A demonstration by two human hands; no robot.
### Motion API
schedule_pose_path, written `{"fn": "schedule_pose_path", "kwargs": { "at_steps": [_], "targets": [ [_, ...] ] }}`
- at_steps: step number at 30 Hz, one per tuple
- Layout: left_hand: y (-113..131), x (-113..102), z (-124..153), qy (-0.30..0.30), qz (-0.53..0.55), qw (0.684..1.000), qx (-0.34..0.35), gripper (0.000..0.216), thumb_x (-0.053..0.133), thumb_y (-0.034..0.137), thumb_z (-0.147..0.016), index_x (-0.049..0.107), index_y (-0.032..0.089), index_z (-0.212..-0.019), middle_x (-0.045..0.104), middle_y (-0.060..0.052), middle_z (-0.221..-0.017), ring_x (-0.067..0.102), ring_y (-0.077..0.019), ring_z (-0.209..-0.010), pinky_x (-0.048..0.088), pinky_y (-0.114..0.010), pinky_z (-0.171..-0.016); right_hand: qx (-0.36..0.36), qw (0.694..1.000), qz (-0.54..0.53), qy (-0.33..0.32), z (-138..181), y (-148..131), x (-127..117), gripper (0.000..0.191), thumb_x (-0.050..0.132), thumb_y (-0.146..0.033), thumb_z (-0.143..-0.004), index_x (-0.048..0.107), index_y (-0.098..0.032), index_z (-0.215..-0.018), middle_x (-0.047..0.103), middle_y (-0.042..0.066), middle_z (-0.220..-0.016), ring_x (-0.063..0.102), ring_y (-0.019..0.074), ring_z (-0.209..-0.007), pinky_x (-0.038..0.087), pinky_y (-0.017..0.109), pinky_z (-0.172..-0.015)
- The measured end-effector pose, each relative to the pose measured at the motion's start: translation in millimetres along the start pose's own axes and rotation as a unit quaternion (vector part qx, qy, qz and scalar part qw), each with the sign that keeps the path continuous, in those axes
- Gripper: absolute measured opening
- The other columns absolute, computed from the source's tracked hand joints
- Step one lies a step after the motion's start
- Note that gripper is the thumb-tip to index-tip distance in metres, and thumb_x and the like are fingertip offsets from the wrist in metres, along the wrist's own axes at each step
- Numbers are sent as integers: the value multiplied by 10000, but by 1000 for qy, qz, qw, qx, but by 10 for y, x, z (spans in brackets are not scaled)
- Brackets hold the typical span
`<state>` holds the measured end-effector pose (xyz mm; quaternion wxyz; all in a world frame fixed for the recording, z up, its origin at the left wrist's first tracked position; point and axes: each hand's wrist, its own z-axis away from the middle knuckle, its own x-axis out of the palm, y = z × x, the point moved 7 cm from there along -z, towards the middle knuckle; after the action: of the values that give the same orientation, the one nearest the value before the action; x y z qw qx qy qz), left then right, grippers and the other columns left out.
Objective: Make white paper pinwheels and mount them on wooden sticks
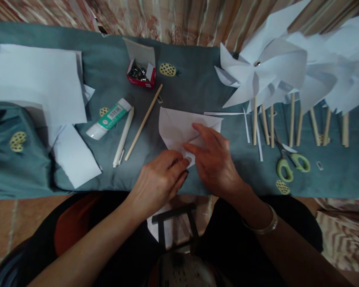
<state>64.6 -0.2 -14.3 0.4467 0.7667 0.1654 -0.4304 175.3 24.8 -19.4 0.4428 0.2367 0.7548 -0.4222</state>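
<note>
A folded white paper sheet [179, 125] lies on the blue-grey cloth [197, 83] in front of me. My right hand [217, 159] rests flat on the paper's near corner, fingers stretched out and pressing the fold. My left hand [160, 179] sits just left of it, fingers curled and pinched on the paper's near edge. A wooden stick [143, 121] and a white pen [123, 137] lie to the left of the paper.
A glue tube [109, 118], a small red box of metal pins [141, 73] and white sheets [37, 81] lie at the left. Paper pinwheels [266, 71] on sticks, paper strips and green scissors [288, 163] are at the right.
</note>
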Motion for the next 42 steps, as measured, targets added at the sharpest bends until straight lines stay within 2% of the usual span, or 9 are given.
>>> {"fn": "schedule_pose_path", "kwargs": {
  "at_steps": [5, 9, 16, 20, 24, 28, 34, 39, 42],
  "targets": [
    [12, -26, 2, -10, -15, 1000, 23, 185, 564, 157, -880, 641, 81, -1030, 640, -106, -924, 616, -190, -835, 558, -305, -697, 48, 998, -18, 32, -50, 254, -261, 455, 415, -151, -913, 474, -298, -1340, 465, 58, -1428, 425, 273, -1335, 367, 512, -1080],
    [-59, -109, -16, -35, -34, 998, 36, 185, 550, 130, -878, 649, 97, -1031, 648, -104, -951, 601, -208, -877, 554, -330, -719, 85, 996, -2, 24, -26, 410, -328, 468, 433, -227, -938, 418, -265, -1405, 500, 84, -1409, 455, 293, -1322, 394, 511, -1073],
    [-319, -357, -78, 11, -105, 994, 38, 193, 524, 84, -857, 677, 117, -971, 643, -127, -1050, 568, -265, -989, 537, -411, -808, 83, 996, -9, 17, 155, 364, -361, 277, 513, -233, -919, 633, -192, -1165, 715, 95, -1087, 678, 246, -1010, 549, 402, -898],
    [-219, -376, -86, 39, -92, 994, 40, 211, 530, 132, -869, 635, 135, -1052, 612, -144, -1168, 546, -281, -1054, 504, -461, -876, 62, 997, -10, 36, 198, 326, -413, 202, 548, -204, -903, 678, -181, -1056, 747, 79, -944, 704, 223, -838, 573, 371, -796],
    [49, -155, -54, 6, -55, 996, 76, 247, 601, 241, -871, 610, 112, -1081, 655, -118, -1016, 580, -250, -944, 531, -407, -789, 49, 998, -10, 33, 186, 317, -400, 213, 533, -176, -904, 673, -174, -1065, 735, 94, -1001, 686, 232, -898, 553, 389, -839],
    [118, 47, -34, -37, -67, 995, 65, 196, 562, 205, -895, 626, 118, -1059, 668, -92, -945, 596, -207, -858, 539, -362, -740, 35, 999, -11, 16, 179, 298, -353, 232, 515, -162, -907, 663, -169, -1085, 721, 102, -1047, 671, 239, -968, 542, 401, -877],
    [103, 18, 7, -40, -82, 992, 82, 162, 553, 126, -889, 640, 86, -1019, 669, -92, -906, 608, -190, -825, 548, -325, -705, 44, 998, -30, 18, 169, 285, -386, 243, 512, -154, -905, 664, -183, -1092, 720, 99, -1053, 675, 234, -972, 544, 402, -886],
    [98, -114, 66, -1, -70, 994, 87, 127, 579, 134, -875, 649, 86, -970, 682, -86, -891, 633, -196, -813, 561, -327, -700, 77, 994, -61, 50, 186, 354, -481, 286, 501, -124, -899, 660, -222, -1115, 714, 75, -1071, 668, 218, -992, 539, 396, -896],
    [111, -166, 114, 9, -56, 994, 96, 120, 590, 130, -866, 652, 83, -958, 687, -89, -882, 644, -195, -807, 565, -326, -704, 73, 992, -100, 22, 214, 361, -455, 337, 491, -84, -875, 656, -244, -1121, 699, 63, -1115, 647, 211, -1051, 513, 412, -948]
  ]
}}
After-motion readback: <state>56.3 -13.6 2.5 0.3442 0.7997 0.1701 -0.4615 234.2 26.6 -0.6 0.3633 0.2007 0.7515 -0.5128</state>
